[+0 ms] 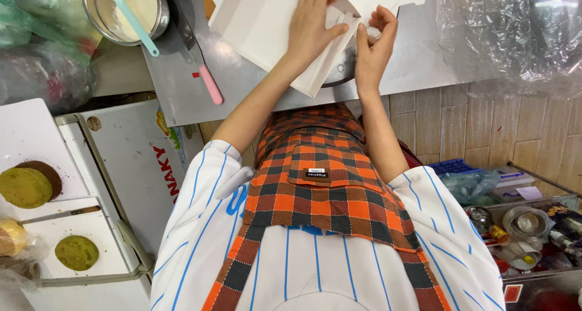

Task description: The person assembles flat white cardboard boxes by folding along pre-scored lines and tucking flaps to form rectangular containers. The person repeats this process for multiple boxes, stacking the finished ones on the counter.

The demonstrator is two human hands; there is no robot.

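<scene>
— Cardboard, is it? What have the hands got?

— A flat white box blank (pixel 267 20), lying on the steel counter (pixel 418 62) at its near edge. The left hand (pixel 312 26) lies spread on a folded panel, fingers flat, pressing it down. The right hand (pixel 374 35) pinches a small flap beside it, thumb and fingers closed on the card.

— How would it handle?

— Light and thin, I'd judge — stiff along the creases but easy to dent or tear at the tabs. Best held by the panel edges near a fold, not by the flap tips.

— Any containers about?

— A metal bowl (pixel 159 14) at the far left of the counter holds a pale powder, flour by the look, with a light blue spatula (pixel 130 14) standing in it. A pink-handled knife (pixel 209 83) lies between bowl and box. Off to the left, white trays (pixel 91 226) carry round cakes: two green ones (pixel 24 187) and a brown one (pixel 45 167) partly under the first.

— And on the right?

— Clear plastic wrap (pixel 509 32) bunched on the counter, and a low shelf of jars (pixel 524 223) whose contents I can't make out.
</scene>
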